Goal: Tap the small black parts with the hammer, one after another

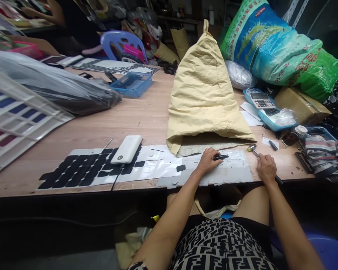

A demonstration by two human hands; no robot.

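Note:
My left hand (208, 161) is closed on a short, slim black object (222, 157), its exact kind too small to make out, above a clear sheet on the grey board (233, 173). To the right, my right hand (267, 168) is wrapped round the handle of a small hammer (252, 149) with a yellowish face, its head towards the board. A single black rounded patch (181, 168) lies left of my left hand. Further left, many such black patches (81, 167) sit in rows on white backing sheets, with a white power bank (126, 149) on top.
A large yellow cloth sack (202, 90) stands in front of me. Left are a white plastic crate (22, 116), a plastic-wrapped bundle (81, 88) and a blue basket (133, 83). Right are a calculator (261, 101), a striped cloth (323, 152) and a cardboard box (301, 105). Another person (76, 26) sits behind.

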